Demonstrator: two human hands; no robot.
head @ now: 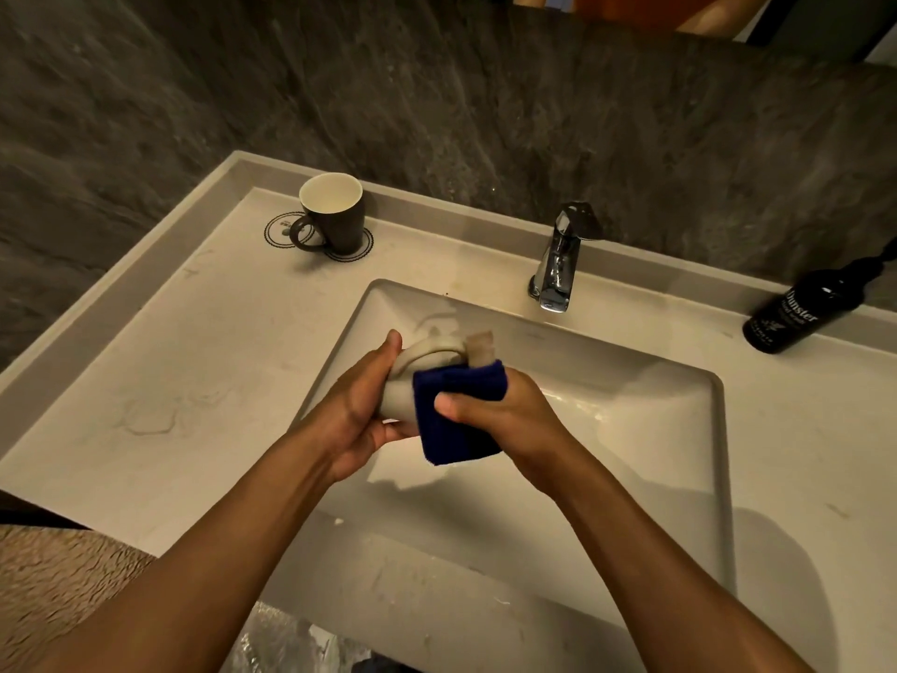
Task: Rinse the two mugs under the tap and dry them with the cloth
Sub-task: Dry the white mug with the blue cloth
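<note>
**One head cam, looking down at the sink**

Just one wide-angle view, worn on the head, aimed forward and steeply down. It sits close over the sink basin, with the tap and stone wall at the far side.

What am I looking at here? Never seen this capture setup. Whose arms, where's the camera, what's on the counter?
There is no robot: a person wears one wide-angle camera on the head, looking down at their own two hands over a bathroom basin. The left hand holds a pale mug tipped on its side. The right hand presses a folded blue cloth against it, so this looks like the drying step. On the counter, back left, a dark mug stands upright on printed coasters. The tap sits behind the basin; no water shows running. A black pump bottle stands at the right.
</note>
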